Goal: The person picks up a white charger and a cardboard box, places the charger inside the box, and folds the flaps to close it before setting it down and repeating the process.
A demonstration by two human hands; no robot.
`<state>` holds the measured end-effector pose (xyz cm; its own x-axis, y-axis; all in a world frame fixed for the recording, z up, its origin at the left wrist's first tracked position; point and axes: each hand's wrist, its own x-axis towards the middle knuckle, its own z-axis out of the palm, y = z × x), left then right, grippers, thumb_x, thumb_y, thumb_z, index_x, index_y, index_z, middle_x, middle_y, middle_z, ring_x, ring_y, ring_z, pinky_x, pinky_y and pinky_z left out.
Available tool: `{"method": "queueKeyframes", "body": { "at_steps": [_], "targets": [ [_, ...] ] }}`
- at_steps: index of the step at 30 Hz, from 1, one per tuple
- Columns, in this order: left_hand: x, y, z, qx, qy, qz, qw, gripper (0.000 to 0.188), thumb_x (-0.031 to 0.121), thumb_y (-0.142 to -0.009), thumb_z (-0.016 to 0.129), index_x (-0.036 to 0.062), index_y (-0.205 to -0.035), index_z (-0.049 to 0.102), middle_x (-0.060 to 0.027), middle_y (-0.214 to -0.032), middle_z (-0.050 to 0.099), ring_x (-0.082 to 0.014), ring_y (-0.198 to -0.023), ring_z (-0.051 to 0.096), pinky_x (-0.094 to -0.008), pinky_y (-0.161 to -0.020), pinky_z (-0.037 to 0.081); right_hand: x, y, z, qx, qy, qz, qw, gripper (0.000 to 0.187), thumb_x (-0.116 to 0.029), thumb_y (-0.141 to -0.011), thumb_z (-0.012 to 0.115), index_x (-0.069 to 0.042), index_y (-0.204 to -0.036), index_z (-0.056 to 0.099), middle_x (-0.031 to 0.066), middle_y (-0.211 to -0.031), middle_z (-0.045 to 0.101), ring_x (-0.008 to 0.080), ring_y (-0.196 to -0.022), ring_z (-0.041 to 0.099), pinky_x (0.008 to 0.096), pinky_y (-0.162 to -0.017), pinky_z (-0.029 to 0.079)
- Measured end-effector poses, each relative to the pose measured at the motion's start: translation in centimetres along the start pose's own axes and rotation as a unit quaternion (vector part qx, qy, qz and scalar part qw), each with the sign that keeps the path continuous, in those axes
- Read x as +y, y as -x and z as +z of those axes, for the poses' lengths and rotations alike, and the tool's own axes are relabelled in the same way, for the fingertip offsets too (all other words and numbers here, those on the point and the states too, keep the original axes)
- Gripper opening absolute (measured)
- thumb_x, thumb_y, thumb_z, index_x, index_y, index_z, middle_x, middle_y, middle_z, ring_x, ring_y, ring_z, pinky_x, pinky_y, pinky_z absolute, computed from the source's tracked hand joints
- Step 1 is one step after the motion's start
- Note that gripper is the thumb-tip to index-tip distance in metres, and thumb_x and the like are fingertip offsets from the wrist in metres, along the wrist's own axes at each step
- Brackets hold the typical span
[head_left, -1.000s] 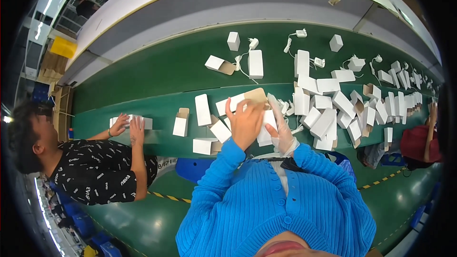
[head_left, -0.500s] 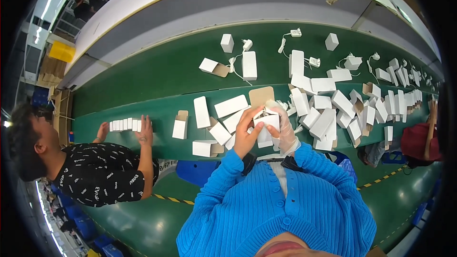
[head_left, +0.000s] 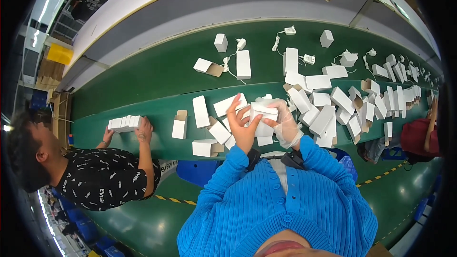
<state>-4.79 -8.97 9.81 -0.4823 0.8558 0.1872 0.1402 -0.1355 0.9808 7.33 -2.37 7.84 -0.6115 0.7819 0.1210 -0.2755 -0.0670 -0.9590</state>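
Observation:
Held up in front of my chest is a small white carton (head_left: 265, 110), its top end facing me. My right hand (head_left: 286, 126), in a thin clear glove, grips it from the right with the thumb along its near side. My left hand (head_left: 243, 126) is bare and holds its left side, thumb at the near edge and index finger raised off it. Another white box (head_left: 264, 140) lies on the green table just beneath my hands. More white boxes (head_left: 219, 132) lie close to my left hand, some with brown inner flaps showing.
A heap of white boxes (head_left: 323, 121) spreads to my right. Farther back are white plug adapters with cables (head_left: 241, 44) and upright boxes (head_left: 220, 43). At my left a co-worker (head_left: 102, 176) handles a row of white boxes (head_left: 124, 123). Another person (head_left: 419, 138) sits far right.
The carton in my hands has turned, and the brown flap seen behind it is out of sight. My left fingers have spread. The co-worker's row of boxes is now tilted between both hands.

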Motion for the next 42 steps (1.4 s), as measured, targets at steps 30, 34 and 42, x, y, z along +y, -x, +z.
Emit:
{"method": "queueKeyframes", "body": {
  "at_steps": [30, 34, 42],
  "targets": [
    [-3.3, -0.4, -3.0, -0.188, 0.005, -0.122, 0.975, 0.073, 0.011, -0.071, 0.075, 0.0020, -0.134, 0.039, -0.0155, -0.127, 0.049, -0.0218, -0.113, 0.050, -0.0312, -0.094, 0.041, -3.0, -2.7, -1.7, -0.109, 0.218, 0.049, 0.969, 0.045, -0.008, -0.092, 0.047, -0.019, -0.135, 0.042, 0.0214, -0.113, 0.058, 0.0323, -0.102, 0.058, 0.0327, -0.087, 0.045],
    [-3.5, -0.6, -3.3, -0.186, -0.009, -0.119, 0.975, 0.073, 0.012, -0.072, 0.074, 0.0022, -0.135, 0.038, -0.0153, -0.127, 0.049, -0.0217, -0.114, 0.050, -0.0311, -0.095, 0.041, -5.2, -3.2, -0.4, -0.124, 0.359, 0.213, 0.900, 0.041, -0.010, -0.095, 0.043, -0.011, -0.136, 0.039, 0.0204, -0.128, 0.048, 0.0220, -0.112, 0.051, 0.0324, -0.095, 0.039],
    [-3.8, -1.1, -3.7, -0.157, 0.066, -0.134, 0.976, 0.073, 0.014, -0.072, 0.074, 0.0024, -0.135, 0.038, -0.0155, -0.128, 0.049, -0.0216, -0.113, 0.050, -0.0309, -0.094, 0.040, -4.0, -3.2, 1.3, -0.140, 0.493, -0.015, 0.858, 0.044, -0.012, -0.094, 0.042, -0.005, -0.137, 0.034, 0.0210, -0.126, 0.048, 0.0312, -0.113, 0.048, 0.0359, -0.101, 0.033]
  ]
}}
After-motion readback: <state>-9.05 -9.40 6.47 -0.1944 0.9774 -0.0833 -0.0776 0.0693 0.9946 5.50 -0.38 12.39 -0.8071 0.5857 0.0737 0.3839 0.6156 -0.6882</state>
